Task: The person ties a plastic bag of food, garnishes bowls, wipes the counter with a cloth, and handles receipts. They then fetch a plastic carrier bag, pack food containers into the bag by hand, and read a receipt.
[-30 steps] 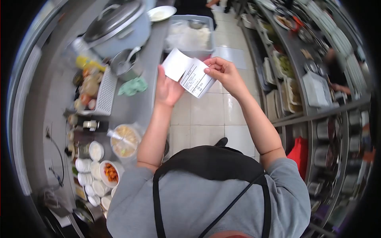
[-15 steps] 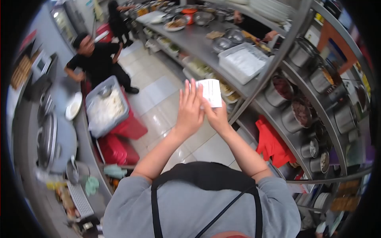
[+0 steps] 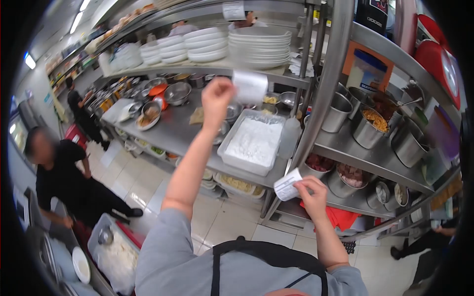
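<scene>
My left hand (image 3: 217, 98) is raised in front of the plate shelf. Its fingers pinch a white paper slip (image 3: 250, 87), blurred by motion. Lower and to the right, my right hand (image 3: 313, 193) pinches a second printed paper slip (image 3: 287, 185), slightly curled, between thumb and fingers. A plastic tub of white powder (image 3: 253, 140) stands on the steel counter, below the left hand's slip and to the left of my right hand. Stacks of white plates (image 3: 259, 47) sit on the shelf just behind the raised slip.
Steel pots of food (image 3: 370, 128) fill the rack at right, beside an upright post (image 3: 321, 93). A person in black (image 3: 61, 172) stands at left near a bin of pale food (image 3: 116, 256). Steel bowls (image 3: 177, 92) stand along the counter.
My hands have moved apart, the left one up and the right one to the right and down. Each now holds a slip. The view has tilted up towards the plate shelf.
</scene>
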`<control>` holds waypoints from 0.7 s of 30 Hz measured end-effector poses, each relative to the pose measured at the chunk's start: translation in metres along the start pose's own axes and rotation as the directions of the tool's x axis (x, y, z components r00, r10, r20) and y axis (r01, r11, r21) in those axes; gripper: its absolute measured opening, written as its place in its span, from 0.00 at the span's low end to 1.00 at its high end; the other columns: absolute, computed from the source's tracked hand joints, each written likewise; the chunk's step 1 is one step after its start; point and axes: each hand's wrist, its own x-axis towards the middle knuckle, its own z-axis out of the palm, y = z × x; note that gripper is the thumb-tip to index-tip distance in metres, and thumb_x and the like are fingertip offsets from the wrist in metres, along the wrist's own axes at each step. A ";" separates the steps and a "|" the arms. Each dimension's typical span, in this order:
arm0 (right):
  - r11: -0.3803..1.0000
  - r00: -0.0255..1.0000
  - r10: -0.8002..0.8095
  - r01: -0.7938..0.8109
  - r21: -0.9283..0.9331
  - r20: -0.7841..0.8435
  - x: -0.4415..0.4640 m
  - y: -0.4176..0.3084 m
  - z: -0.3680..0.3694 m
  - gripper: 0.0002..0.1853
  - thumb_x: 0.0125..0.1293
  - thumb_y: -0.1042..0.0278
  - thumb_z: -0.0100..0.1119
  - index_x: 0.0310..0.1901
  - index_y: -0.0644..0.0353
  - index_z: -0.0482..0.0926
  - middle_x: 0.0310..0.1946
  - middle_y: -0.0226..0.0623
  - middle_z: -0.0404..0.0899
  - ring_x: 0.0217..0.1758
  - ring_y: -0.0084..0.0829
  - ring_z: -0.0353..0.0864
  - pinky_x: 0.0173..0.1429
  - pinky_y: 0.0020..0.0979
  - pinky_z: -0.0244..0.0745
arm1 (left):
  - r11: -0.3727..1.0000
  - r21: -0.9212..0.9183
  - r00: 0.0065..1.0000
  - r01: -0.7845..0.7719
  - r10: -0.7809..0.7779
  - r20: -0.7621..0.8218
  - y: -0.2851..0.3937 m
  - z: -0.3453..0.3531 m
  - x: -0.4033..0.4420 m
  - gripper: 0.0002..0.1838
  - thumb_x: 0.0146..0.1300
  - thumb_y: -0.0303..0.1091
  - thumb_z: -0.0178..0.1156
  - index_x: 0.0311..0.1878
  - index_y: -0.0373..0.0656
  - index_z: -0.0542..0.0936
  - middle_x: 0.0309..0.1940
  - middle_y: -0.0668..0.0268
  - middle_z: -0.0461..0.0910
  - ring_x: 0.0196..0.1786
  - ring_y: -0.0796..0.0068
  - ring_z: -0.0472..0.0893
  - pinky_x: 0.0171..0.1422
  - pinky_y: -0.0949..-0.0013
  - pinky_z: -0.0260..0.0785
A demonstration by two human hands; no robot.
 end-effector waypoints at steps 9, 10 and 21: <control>0.915 0.884 0.061 -0.236 -0.328 -0.464 -0.015 0.002 -0.035 0.01 0.49 0.80 0.58 0.26 0.67 0.77 0.24 0.36 0.75 0.28 0.25 0.73 0.32 0.23 0.66 | 0.958 -0.286 0.998 0.007 -0.022 -0.051 -0.109 0.086 0.287 0.08 0.44 0.23 0.64 0.29 0.38 0.77 0.23 0.69 0.76 0.24 0.82 0.72 0.29 0.80 0.63; 0.884 0.853 0.043 -0.275 -0.379 -0.520 -0.022 0.003 -0.042 0.01 0.49 0.80 0.57 0.25 0.67 0.78 0.24 0.36 0.75 0.28 0.25 0.72 0.32 0.23 0.66 | 0.985 -0.122 0.991 0.125 -0.130 -0.030 -0.118 0.091 0.299 0.08 0.44 0.23 0.64 0.30 0.38 0.76 0.25 0.69 0.76 0.24 0.83 0.72 0.25 0.80 0.62; 0.624 0.628 -0.185 -0.519 -0.584 -0.756 -0.089 -0.050 -0.111 0.02 0.53 0.80 0.54 0.28 0.68 0.76 0.28 0.38 0.74 0.32 0.28 0.72 0.36 0.23 0.65 | 0.949 0.194 0.804 -0.248 0.314 -0.505 -0.094 0.124 0.311 0.15 0.39 0.38 0.68 0.27 0.38 0.78 0.28 0.60 0.77 0.33 0.66 0.76 0.42 0.66 0.66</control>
